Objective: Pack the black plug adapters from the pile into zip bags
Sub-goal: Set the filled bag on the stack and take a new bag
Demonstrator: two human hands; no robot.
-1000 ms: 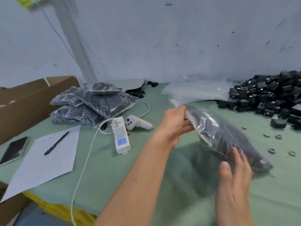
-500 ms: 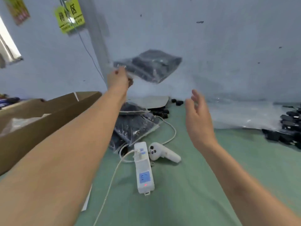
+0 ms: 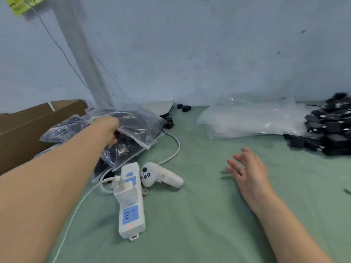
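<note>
Two bare hands are out over the green table [image 3: 209, 224]. Nearest, at the right, the right hand [image 3: 248, 171] hovers low with its fingers straight and spread, holding nothing. To its left lie a white power strip [image 3: 131, 204] and a white controller [image 3: 161, 175], neither part of the job.

Farther left, the left hand [image 3: 106, 129] curls its fingers under the zip edge of a filled zip bag [image 3: 136, 124]. The bag lies on top of a stack of filled bags [image 3: 123, 152] beside a cardboard box [image 3: 28, 130].

Such a bag probably feels heavy for its thin film. It is lumpy and floppy, and the load would slide towards whichever end hangs lower. A pinch at the zip strip will do for a short lift, but a palm underneath would spare the seal. The film looks slick.

The bag is clear and glossy, streaked with glare, and a dark jumble shows through behind a pale zip line.

Far right, the empty zip bags [image 3: 256, 122] lie flat in a cloudy, shiny sheaf. They would likely cling together, so peeling one off by its mouth seems best.

Beyond them, at the right edge, sits the pile of black plug adapters [image 3: 330, 130]. These are small, hard, matt blocks, light singly and easy to scoop by the handful, though any projecting pins could snag the film. Two stray adapters [image 3: 184, 107] sit by the far wall.
</note>
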